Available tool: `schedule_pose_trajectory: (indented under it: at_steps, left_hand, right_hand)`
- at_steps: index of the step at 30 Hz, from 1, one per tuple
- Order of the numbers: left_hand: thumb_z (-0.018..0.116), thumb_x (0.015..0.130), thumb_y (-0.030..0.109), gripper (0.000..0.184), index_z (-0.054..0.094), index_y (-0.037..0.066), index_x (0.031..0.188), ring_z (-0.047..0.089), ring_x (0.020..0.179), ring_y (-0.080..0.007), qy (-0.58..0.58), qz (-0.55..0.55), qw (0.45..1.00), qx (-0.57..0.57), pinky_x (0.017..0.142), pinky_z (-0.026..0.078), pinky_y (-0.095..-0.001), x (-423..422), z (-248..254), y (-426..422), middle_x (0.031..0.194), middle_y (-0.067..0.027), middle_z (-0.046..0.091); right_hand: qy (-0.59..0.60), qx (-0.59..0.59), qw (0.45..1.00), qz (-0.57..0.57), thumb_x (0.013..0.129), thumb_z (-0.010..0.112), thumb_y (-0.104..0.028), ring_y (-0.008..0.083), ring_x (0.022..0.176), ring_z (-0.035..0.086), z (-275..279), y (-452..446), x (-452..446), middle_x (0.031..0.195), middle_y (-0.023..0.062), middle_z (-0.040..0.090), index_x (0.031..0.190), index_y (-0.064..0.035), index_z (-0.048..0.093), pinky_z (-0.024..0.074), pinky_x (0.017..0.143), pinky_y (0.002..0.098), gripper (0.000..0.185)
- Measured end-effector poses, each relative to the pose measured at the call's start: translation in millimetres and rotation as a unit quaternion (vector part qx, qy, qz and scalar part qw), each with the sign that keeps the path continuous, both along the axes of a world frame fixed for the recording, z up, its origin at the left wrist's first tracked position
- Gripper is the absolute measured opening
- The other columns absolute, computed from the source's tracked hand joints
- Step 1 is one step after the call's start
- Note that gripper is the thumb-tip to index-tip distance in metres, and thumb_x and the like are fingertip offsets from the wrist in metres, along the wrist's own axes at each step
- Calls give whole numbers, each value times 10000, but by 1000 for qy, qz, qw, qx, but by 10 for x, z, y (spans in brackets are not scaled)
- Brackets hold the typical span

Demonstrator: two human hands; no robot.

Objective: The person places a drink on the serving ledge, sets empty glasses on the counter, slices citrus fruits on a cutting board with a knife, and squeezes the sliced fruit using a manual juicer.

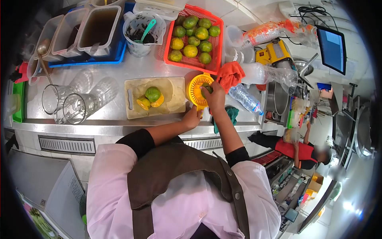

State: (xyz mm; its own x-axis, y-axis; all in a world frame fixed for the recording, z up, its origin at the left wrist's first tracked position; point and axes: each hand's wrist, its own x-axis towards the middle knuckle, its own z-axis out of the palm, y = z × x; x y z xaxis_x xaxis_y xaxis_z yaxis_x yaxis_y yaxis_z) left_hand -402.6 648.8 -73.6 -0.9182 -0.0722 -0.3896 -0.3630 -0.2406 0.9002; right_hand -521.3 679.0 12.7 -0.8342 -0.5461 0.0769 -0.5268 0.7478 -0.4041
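A yellow citrus juicer point(195, 85) sits at the front of the steel counter. My left hand point(192, 118) is closed on its handle at the near side. With my right hand point(216, 96) I grip a green-skinned orange half point(205, 89) over the juicer's ribbed cone; its cut face is hidden. Left of the juicer lies a cutting board point(133, 87) with a whole green orange point(152, 94) and two cut pieces showing orange flesh, one of them a half point(143, 103). Behind the juicer, a red basket point(168, 44) holds several green and yellowish oranges.
Two glass pitchers point(79, 107) stand at the left. Tubs of dark liquid point(99, 28) rest on a blue tray point(119, 59). A red cloth point(230, 75), a plastic bottle point(244, 97) and a green cloth point(230, 117) lie at the right. A co-worker in red point(296, 149) stands farther right.
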Motion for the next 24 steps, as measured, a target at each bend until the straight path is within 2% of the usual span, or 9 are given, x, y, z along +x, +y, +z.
schedule_pose_trajectory:
  at_steps: [4, 7, 13, 17, 18, 21, 22, 24]
  left_hand:
    - [382, 921, 233, 248, 378, -1, 1004, 549, 537, -222, 7, 5, 1000, -15, 519, 436, -341, 11, 39, -6, 708, -105, 569]
    - [399, 909, 211, 253, 366, -6, 1036, 589, 656, -282, -5, 0, 999, -36, 610, 436, -391, 5, 47, -7, 708, -141, 576]
    - [407, 904, 229, 247, 380, -1, 992, 584, 644, -301, -23, 40, 998, -48, 587, 433, -407, 32, 114, 48, 681, -148, 572]
    - [395, 910, 241, 281, 404, -21, 1011, 587, 673, -284, -40, 39, 996, -76, 623, 438, -386, 4, 28, 113, 736, -144, 589]
    - [396, 909, 241, 283, 404, -21, 1015, 587, 673, -285, -35, 39, 995, -87, 624, 438, -386, 13, 24, 117, 736, -145, 590]
    - [401, 908, 240, 280, 405, -19, 1015, 588, 675, -286, -19, 46, 996, -80, 625, 438, -388, 42, 109, 53, 736, -147, 586]
    - [402, 907, 238, 276, 406, -18, 1013, 588, 676, -285, -19, 42, 995, -86, 625, 438, -387, 41, 96, 58, 737, -147, 585]
    - [405, 906, 233, 266, 407, -14, 1006, 590, 676, -282, -10, 42, 995, -89, 624, 439, -386, 44, 73, 97, 734, -146, 583]
  right_hand:
    - [62, 7, 997, -49, 710, 671, -254, 365, 614, 550, -161, -4, -12, 658, 193, 550, 667, 2, 503, 441, 551, 425, 309]
    - [102, 11, 992, -74, 760, 612, -307, 375, 580, 561, -280, 5, -5, 627, 199, 560, 675, -3, 522, 451, 521, 438, 328]
    - [115, 116, 969, -187, 824, 464, -454, 370, 569, 591, -346, -65, 31, 610, 210, 581, 676, -1, 548, 474, 518, 451, 484]
    - [36, 153, 969, -189, 809, 432, -540, 374, 677, 609, -97, -109, 103, 685, 216, 605, 879, 21, 533, 484, 609, 440, 574]
    - [-33, 196, 956, -215, 783, 475, -561, 364, 757, 611, -19, -100, 98, 774, 220, 614, 1034, 7, 464, 478, 652, 432, 622]
    - [-54, 33, 991, -115, 753, 555, -525, 359, 807, 609, 280, 68, 242, 843, 211, 616, 1088, -29, 429, 475, 657, 429, 611]
    - [-48, -1, 995, -84, 717, 655, -417, 303, 742, 622, 260, 164, 212, 825, 171, 612, 1131, -62, 411, 476, 617, 379, 598]
    - [-111, -3, 993, -25, 686, 701, -339, 243, 685, 604, 200, 284, 80, 784, 144, 600, 1128, -49, 429, 466, 589, 338, 595]
